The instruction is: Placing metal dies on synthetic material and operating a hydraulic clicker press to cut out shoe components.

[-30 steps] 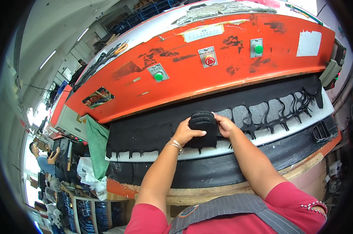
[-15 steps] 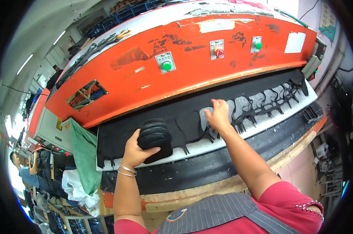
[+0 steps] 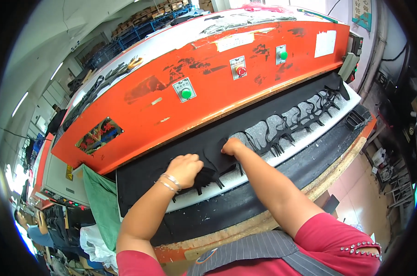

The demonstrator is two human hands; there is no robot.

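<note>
A long black sheet of material (image 3: 273,108) lies on the white cutting board (image 3: 291,145), its near side cut into openings and ragged strips. Over the sheet's left part my left hand (image 3: 184,170) is closed, palm down, on a stack of black cut pieces (image 3: 206,177) that is mostly hidden beneath it. To its right, my right hand (image 3: 232,146) pinches the edge of a black cut panel (image 3: 216,152) beside the first opening. Its fingertips are partly hidden.
Behind the board stands an orange press (image 3: 171,117) with green buttons (image 3: 186,94) and a red button (image 3: 241,71). A black ledge (image 3: 263,186) with a wooden edge runs along the front. Green cloth (image 3: 100,202) hangs at left; a black holder (image 3: 355,119) sits at right.
My left hand has turned palm down and moved right with the stack. The right hand has come left and down from the opening, closing on the panel's edge. The view has shifted slightly.
</note>
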